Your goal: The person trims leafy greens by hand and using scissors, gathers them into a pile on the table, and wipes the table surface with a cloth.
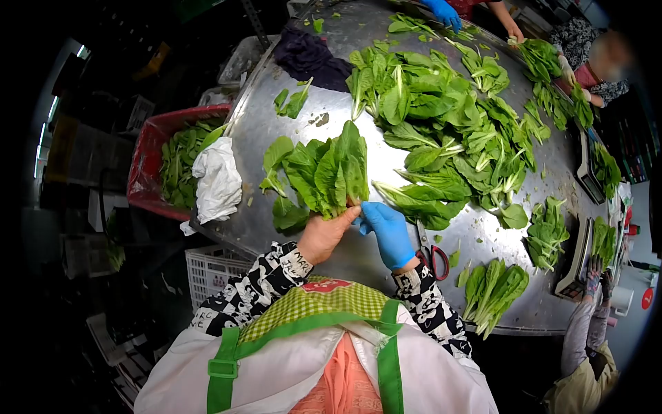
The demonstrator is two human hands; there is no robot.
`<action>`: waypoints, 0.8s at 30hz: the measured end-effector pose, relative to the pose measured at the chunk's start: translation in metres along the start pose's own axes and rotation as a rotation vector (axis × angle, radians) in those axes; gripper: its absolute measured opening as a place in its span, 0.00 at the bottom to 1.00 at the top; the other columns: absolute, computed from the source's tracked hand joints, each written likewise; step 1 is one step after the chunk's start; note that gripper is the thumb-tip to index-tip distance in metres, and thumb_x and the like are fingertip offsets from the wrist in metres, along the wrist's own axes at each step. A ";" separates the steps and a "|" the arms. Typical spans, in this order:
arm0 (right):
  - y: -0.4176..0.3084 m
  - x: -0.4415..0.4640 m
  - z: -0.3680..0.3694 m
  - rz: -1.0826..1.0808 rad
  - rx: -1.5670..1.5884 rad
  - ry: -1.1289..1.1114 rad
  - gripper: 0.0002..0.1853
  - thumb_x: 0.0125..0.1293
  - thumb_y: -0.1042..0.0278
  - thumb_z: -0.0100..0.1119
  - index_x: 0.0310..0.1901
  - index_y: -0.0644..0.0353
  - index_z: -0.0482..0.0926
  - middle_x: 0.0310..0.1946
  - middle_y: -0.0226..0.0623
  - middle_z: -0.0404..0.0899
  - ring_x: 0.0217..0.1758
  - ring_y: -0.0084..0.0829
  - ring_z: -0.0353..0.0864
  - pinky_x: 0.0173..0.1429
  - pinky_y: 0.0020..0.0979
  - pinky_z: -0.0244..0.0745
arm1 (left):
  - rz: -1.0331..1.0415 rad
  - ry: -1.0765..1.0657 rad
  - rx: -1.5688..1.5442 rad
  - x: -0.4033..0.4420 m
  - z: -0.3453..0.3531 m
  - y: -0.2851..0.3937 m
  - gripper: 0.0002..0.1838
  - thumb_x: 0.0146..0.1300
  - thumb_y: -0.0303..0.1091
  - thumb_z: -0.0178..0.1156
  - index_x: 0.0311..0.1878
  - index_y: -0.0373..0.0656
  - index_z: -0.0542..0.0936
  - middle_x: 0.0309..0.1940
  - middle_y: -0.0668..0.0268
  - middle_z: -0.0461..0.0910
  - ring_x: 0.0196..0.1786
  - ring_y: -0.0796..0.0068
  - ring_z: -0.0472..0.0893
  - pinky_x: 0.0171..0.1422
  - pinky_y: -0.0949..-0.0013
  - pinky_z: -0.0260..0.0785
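Observation:
My bare left hand (325,236) is closed around the stem ends of a bunch of leafy greens (329,169), its leaves pointing away from me over the metal table. In a blue glove, my right hand (386,233) pinches at the same stem ends, its fingertips meeting my left thumb. Exactly what lies between those gloved fingertips is partly hidden. Scissors (429,252) with red and black handles lie just right of the glove. A large heap of loose greens (441,117) spreads beyond my right hand, and a separate bunch (495,293) rests near the front edge.
A red crate (141,165) with leaves stands left of the table (265,231), near a crumpled white bag (217,181). A dark cloth (310,61) lies at the far left. Scales (576,259) line the right edge. Co-workers' hands (445,12) handle greens across the table.

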State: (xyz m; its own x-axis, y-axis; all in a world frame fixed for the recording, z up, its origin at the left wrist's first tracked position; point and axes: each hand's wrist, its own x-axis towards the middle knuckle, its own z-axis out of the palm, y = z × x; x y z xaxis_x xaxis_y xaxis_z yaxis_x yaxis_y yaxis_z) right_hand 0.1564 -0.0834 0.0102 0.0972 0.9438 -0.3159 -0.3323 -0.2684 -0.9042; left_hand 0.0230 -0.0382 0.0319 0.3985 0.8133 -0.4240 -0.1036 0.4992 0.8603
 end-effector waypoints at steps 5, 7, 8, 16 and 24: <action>0.009 0.008 0.004 0.095 0.441 0.234 0.14 0.69 0.61 0.49 0.39 0.64 0.79 0.29 0.29 0.77 0.27 0.17 0.69 0.33 0.18 0.66 | 0.108 -0.062 -0.059 -0.001 -0.002 -0.007 0.06 0.65 0.33 0.56 0.39 0.42 0.73 0.21 0.75 0.66 0.24 0.85 0.63 0.28 0.79 0.55; 0.013 0.012 -0.002 0.096 0.603 0.353 0.14 0.69 0.61 0.49 0.39 0.64 0.79 0.29 0.29 0.77 0.26 0.17 0.69 0.33 0.18 0.65 | 0.152 -0.129 -0.205 0.001 -0.006 -0.002 0.07 0.64 0.33 0.57 0.37 0.42 0.71 0.19 0.75 0.63 0.22 0.84 0.60 0.27 0.79 0.53; 0.013 0.013 -0.008 0.033 0.438 0.385 0.14 0.68 0.61 0.49 0.39 0.64 0.78 0.29 0.29 0.77 0.27 0.17 0.70 0.33 0.18 0.66 | 0.135 -0.078 -0.370 0.003 -0.007 0.002 0.08 0.64 0.33 0.58 0.35 0.43 0.69 0.18 0.75 0.60 0.20 0.84 0.57 0.25 0.79 0.50; 0.008 0.010 0.009 -0.192 -0.500 0.074 0.13 0.58 0.66 0.62 0.42 0.65 0.79 0.29 0.34 0.79 0.30 0.21 0.76 0.36 0.23 0.72 | -0.160 0.037 -0.422 0.016 -0.021 -0.009 0.09 0.59 0.32 0.63 0.38 0.42 0.74 0.25 0.75 0.70 0.20 0.86 0.61 0.24 0.81 0.53; 0.016 0.061 -0.055 -0.444 -1.713 0.385 0.25 0.49 0.66 0.65 0.52 0.59 0.73 0.30 0.36 0.78 0.33 0.37 0.77 0.38 0.36 0.68 | -0.141 -0.002 -0.418 0.016 -0.028 -0.002 0.11 0.65 0.40 0.56 0.41 0.42 0.74 0.35 0.68 0.75 0.34 0.76 0.74 0.37 0.73 0.68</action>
State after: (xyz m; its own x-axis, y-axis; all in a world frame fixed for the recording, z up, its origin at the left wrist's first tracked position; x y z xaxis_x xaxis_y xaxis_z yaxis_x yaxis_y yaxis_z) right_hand 0.2083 -0.0409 -0.0394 0.1707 0.9672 0.1883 0.9818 -0.1509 -0.1151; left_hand 0.0043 -0.0176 0.0160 0.4371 0.7281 -0.5280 -0.4072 0.6837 0.6056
